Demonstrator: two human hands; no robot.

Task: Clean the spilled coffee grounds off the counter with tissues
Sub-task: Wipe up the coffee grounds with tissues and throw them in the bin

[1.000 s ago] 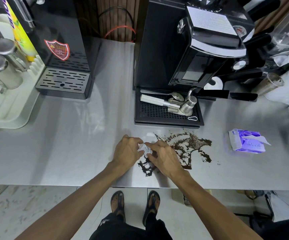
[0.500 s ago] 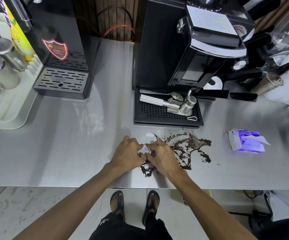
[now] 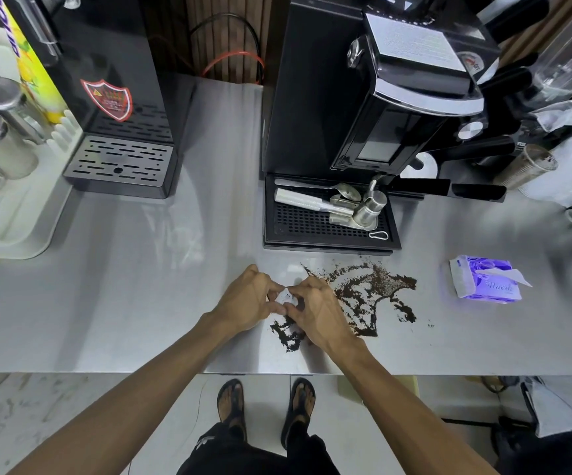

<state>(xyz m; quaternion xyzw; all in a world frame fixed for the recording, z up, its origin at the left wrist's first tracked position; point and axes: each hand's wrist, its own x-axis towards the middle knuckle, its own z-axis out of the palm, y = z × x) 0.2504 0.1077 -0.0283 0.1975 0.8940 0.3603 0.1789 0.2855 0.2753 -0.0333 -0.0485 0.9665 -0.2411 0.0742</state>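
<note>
Dark coffee grounds (image 3: 370, 293) lie smeared over the steel counter (image 3: 123, 296) in front of the coffee machine, with a smaller patch (image 3: 286, 334) near the front edge. My left hand (image 3: 243, 303) and my right hand (image 3: 315, 311) meet just left of the spill, fingers pinched together on a small crumpled white tissue (image 3: 285, 298). Most of the tissue is hidden between the fingers. A purple tissue pack (image 3: 483, 286) with a sheet sticking out lies to the right of the spill.
The black coffee machine (image 3: 363, 97) stands behind the spill, its drip tray (image 3: 325, 217) holding metal tools. A second black dispenser (image 3: 106, 97) is at the back left beside a white tray (image 3: 14, 214) with metal jugs. Cups and plastic bags crowd the right.
Both hands have drawn closer together and crumpled the tissue tighter; less of it shows. The spill looks the same.
</note>
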